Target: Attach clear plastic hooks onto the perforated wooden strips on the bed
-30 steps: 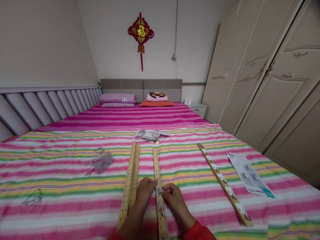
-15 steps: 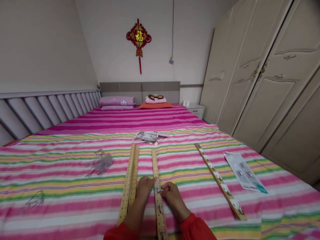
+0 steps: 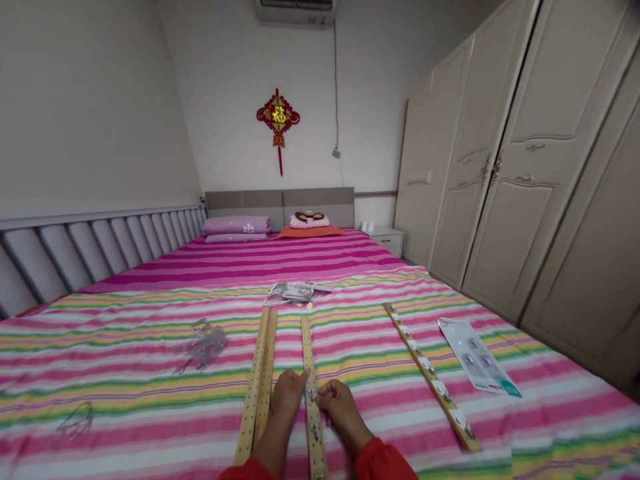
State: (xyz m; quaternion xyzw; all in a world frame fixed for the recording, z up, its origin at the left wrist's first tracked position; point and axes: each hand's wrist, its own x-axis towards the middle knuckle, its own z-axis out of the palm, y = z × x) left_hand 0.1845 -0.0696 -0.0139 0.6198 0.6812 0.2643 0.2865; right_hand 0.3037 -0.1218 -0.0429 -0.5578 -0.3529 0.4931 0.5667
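Observation:
A narrow wooden strip with rows of holes [image 3: 309,350] lies lengthwise on the bed in front of me. My left hand [image 3: 289,395] grips its left edge, thumb on top. From the right side, my right hand [image 3: 344,408] pinches at a small metal hook [image 3: 313,395] on the strip; the fingertips partly cover it. Nearer to me, another metal hook [image 3: 315,432] sits on the same strip. Just left of my left hand lie two more perforated strips [image 3: 257,373], side by side.
At right, a wooden strip with white round pieces [image 3: 425,364] lies beside a blister pack [image 3: 477,357]. Clear plastic packaging [image 3: 203,343] and a thin clear piece [image 3: 75,421] are at left. More packaging [image 3: 295,292] lies beyond the strips. A wardrobe [image 3: 500,200] stands right.
The view has tilted upward, so the bed and strips sit lower and an air conditioner shows on the wall. Both hands keep their places at the same hook on the strip.

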